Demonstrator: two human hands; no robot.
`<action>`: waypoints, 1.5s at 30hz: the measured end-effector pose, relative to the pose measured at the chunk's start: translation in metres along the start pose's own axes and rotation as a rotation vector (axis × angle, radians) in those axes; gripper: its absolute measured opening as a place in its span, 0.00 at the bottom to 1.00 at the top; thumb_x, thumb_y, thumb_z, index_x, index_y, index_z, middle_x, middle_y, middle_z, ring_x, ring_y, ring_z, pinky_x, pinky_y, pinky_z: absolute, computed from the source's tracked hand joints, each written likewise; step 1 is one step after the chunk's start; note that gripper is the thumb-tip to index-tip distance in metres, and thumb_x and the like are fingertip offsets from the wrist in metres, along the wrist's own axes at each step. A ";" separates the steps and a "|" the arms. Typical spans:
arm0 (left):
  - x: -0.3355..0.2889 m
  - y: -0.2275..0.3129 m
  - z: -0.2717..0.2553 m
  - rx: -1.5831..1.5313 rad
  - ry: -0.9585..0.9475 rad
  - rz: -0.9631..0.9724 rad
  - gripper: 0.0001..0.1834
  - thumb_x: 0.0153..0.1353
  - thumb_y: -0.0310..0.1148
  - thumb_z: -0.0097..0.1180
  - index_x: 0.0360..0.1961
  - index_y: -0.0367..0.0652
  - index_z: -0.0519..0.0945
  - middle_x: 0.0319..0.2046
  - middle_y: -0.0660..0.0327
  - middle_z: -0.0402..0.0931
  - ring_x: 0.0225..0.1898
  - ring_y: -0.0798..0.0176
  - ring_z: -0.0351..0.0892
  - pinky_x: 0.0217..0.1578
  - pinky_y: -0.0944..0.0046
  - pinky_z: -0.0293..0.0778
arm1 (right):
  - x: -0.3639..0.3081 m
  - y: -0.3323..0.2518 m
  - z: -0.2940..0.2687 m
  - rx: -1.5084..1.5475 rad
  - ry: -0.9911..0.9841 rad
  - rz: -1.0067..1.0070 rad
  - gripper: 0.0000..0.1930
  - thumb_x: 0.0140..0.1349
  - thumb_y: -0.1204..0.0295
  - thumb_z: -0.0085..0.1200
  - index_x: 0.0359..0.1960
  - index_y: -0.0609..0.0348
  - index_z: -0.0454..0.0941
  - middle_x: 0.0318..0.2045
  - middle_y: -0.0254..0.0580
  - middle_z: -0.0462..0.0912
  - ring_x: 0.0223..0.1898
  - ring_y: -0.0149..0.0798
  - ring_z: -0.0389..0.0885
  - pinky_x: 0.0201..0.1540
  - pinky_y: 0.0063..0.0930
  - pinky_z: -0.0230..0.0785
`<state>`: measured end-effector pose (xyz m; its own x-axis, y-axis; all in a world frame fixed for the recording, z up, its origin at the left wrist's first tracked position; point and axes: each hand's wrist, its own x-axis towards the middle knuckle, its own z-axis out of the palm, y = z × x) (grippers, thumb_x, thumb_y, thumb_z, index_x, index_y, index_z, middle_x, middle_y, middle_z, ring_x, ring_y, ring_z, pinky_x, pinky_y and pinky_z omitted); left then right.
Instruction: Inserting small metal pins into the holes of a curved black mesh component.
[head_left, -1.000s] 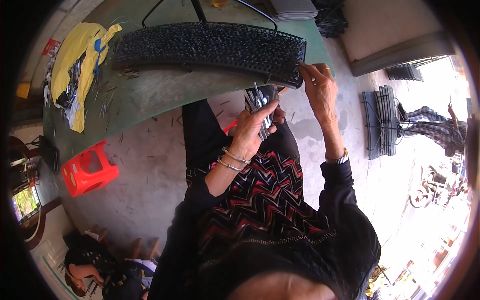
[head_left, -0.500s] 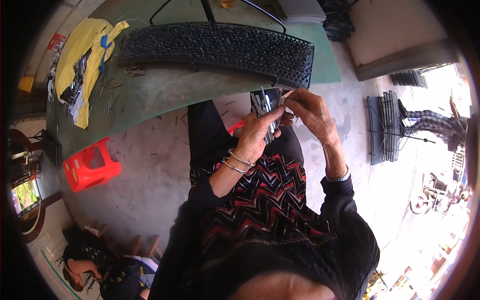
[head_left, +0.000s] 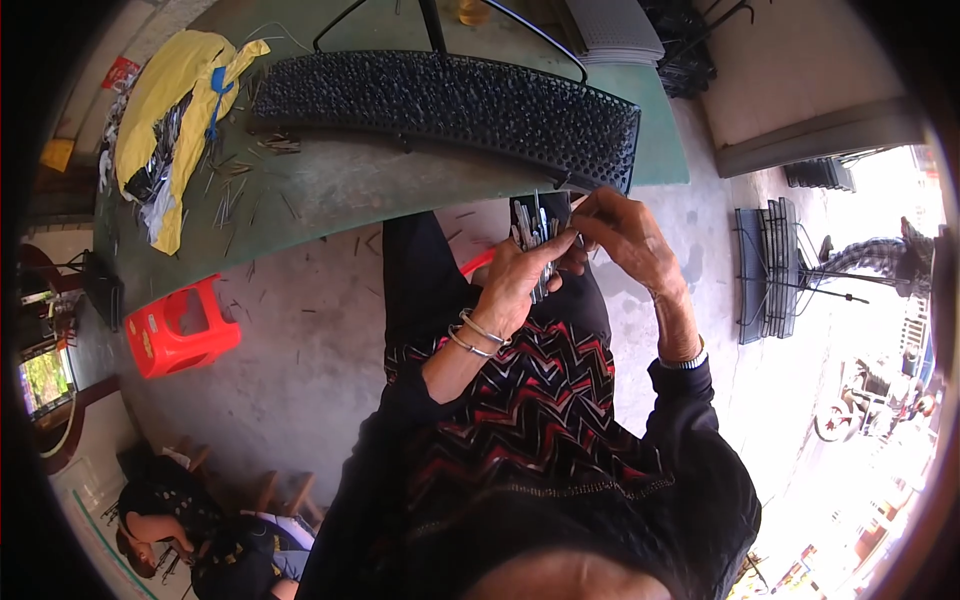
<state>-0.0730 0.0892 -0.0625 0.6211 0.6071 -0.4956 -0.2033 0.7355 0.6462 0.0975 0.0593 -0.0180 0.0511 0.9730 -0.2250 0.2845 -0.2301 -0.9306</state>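
Observation:
My left hand (head_left: pixel 508 285) is wrapped round a bundle of thin, flat metal strips (head_left: pixel 537 225), over my lap at the table's near edge. The strips stick out beyond the thumb and below the fingers. Close against the left thumb, my right hand (head_left: pixel 632 240) is closed in a pinch; its fingertips hide whatever lies between them. Just past both hands, a long curved black perforated panel (head_left: pixel 450 105) with a rod frame rests on the green table (head_left: pixel 330 190). Small dark pieces fill most of its holes, while holes show bare near its right end.
A yellow sack (head_left: pixel 150 120) of strips lies at the table's left, with loose strips (head_left: pixel 230 190) beside it. Grey perforated sheets (head_left: pixel 615 30) are stacked at the far right. A red stool (head_left: pixel 180 330) and black racks (head_left: pixel 770 270) stand on the floor. Another person (head_left: pixel 165 515) sits lower left.
The view has shifted slightly, so the table and panel sit a little lower and further right. Both hands stay together at the strip bundle; a strip seen at my right fingertips no longer shows.

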 end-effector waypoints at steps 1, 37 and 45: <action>0.001 -0.002 0.000 -0.026 0.033 0.011 0.08 0.60 0.36 0.61 0.37 0.44 0.79 0.28 0.63 0.82 0.29 0.69 0.81 0.20 0.73 0.64 | 0.001 -0.001 0.000 -0.003 -0.001 -0.001 0.06 0.62 0.77 0.52 0.35 0.69 0.76 0.27 0.38 0.79 0.30 0.27 0.76 0.35 0.23 0.70; 0.001 0.009 -0.027 -0.141 0.024 0.056 0.09 0.59 0.34 0.62 0.36 0.40 0.80 0.26 0.60 0.80 0.25 0.68 0.78 0.21 0.71 0.65 | 0.045 -0.006 0.009 -0.512 0.592 -0.327 0.03 0.64 0.77 0.51 0.38 0.61 0.74 0.24 0.43 0.81 0.21 0.33 0.82 0.25 0.26 0.70; 0.000 0.010 -0.025 -0.148 0.012 0.003 0.09 0.59 0.34 0.62 0.37 0.41 0.80 0.26 0.61 0.80 0.25 0.69 0.78 0.21 0.71 0.65 | 0.051 0.005 0.006 -0.580 0.549 -0.339 0.03 0.62 0.77 0.53 0.37 0.59 0.77 0.24 0.42 0.79 0.22 0.34 0.80 0.26 0.28 0.70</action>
<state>-0.0940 0.1044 -0.0702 0.6112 0.6123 -0.5015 -0.3151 0.7695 0.5555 0.0955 0.1074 -0.0364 0.2870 0.8924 0.3483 0.8038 -0.0266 -0.5943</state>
